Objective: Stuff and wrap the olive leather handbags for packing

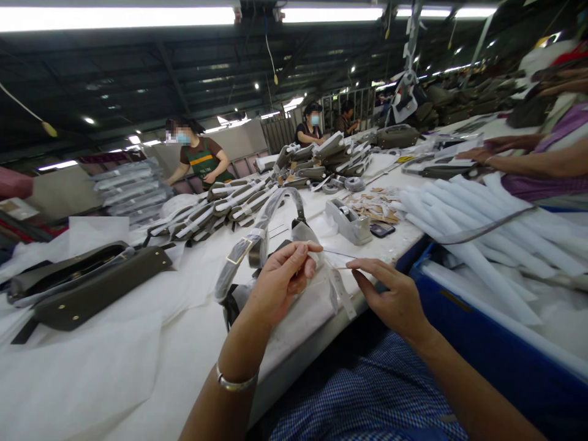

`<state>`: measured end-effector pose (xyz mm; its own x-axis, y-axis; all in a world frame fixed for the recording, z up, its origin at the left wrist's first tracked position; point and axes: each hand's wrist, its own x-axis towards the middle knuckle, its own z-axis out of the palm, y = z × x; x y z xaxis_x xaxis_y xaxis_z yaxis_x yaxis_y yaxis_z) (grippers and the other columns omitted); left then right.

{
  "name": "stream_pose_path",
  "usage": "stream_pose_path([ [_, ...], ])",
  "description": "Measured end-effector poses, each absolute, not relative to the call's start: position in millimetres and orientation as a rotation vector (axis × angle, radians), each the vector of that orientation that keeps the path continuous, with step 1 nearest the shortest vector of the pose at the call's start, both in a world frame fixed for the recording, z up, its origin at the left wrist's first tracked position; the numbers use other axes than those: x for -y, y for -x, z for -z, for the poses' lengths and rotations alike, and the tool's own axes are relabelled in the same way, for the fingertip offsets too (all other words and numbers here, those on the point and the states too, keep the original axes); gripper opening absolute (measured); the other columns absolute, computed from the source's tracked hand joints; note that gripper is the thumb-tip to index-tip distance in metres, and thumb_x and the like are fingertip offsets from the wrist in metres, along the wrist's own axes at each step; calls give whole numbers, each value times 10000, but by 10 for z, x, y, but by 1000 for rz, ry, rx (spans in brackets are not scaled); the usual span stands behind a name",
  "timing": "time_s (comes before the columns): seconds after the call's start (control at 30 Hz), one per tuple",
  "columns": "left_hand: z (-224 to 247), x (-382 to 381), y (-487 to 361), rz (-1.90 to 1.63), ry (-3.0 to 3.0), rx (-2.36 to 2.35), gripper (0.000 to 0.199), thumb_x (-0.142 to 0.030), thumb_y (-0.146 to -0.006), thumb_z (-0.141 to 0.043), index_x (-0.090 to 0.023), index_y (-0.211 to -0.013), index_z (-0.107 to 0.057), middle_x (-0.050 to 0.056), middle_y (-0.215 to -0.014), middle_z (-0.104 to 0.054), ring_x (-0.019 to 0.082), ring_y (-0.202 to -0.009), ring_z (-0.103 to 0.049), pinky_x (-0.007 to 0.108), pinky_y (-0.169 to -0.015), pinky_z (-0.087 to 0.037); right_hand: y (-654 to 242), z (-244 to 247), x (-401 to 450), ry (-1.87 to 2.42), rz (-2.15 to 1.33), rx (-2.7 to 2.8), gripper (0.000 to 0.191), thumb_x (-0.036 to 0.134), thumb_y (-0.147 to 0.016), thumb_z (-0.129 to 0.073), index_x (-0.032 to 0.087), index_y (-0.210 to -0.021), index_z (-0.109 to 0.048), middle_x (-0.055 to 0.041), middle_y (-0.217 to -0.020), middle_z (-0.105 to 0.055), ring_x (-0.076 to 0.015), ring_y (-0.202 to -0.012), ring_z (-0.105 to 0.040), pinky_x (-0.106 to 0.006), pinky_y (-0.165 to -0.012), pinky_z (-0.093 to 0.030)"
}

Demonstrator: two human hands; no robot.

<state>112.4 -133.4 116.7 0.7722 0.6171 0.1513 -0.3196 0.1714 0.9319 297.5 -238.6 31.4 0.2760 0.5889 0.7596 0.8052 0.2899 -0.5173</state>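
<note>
At a table [392, 246], the right hand [397, 301] pinches a cord [340, 267] beside a tag [342, 295], the left hand [279, 282] curled, its hold unclear.

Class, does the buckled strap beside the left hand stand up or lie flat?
Standing up: the strap rises in an arch beyond the left hand, with a gap showing beneath its curve.

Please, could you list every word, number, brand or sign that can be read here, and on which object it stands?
No text can be read with certainty.
Co-worker's apron: small light lettering on the front, too blurred to read.
White tag between the left hand and the right hand: faint marks, too small to read.
</note>
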Motion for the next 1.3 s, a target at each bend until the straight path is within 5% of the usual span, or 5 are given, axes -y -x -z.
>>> stream_pose_path([
  [0.47, -1251, 1393, -1080, -696, -1257, -295, 246, -377, -924, -630, -149, -993, -689, -27, -680, -517, 10, -448, -272, 148, -406, -194, -2781, -237, 2403, 1300, -100, 1423, 322, 225, -959, -489, 305, -1232, -640, -25, -1250, -675, -222, -1192, -615, -424, -1083, -469],
  [0.63, -1292, 1489, -1051, -644, -1295, -294, 262, -413, -929, -610, -164, -977, -679, -23, -693, -531, 29, -475, -339, 165, -428, -242, -2436, -465, 2215, 1051, -357, 1511, 699, 392, -871, -678, 308, -1496, -377, -73, -1484, -488, -292, -1399, -413, -503, -1149, -370],
  [0.77, -1334, 1533, -870, -680, -1313, -310, 257, -411, -948, -580, -178, -997, -675, -27, -674, -523, 47, -489, -396, 174, -452, -312, -2183, -458, 2137, 923, -699, 1372, 484, 376, -887, -671, 294, -1348, -551, -31, -990, -729, -208, -967, -694, -369, -893, -566],
  [0.9, -1344, 1512, -539, -749, -1432, -423, 257, -402, -960, -565, -172, -956, -679, -15, -678, -563, 59, -531, -485, 181, -526, -407, -2123, -468, 2169, 863, -987, 1221, 274, 412, -877, -672, 233, -1081, -712, 22, -625, -654, -119, -490, -616, -243, -514, -535],
  [1.3, -1377, 866, 278, -1125, -1901, -1006, 336, -438, -824, -699, -162, -1015, -716, 70, -945, -722, 173, -811, -638, 234, -633, -459, -1913, -810, 1520, 1199, -897, 1431, 315, 454, -866, -636, 175, -780, -757, -21, -619, -705, -115, -445, -614, -207, -453, -481],
])
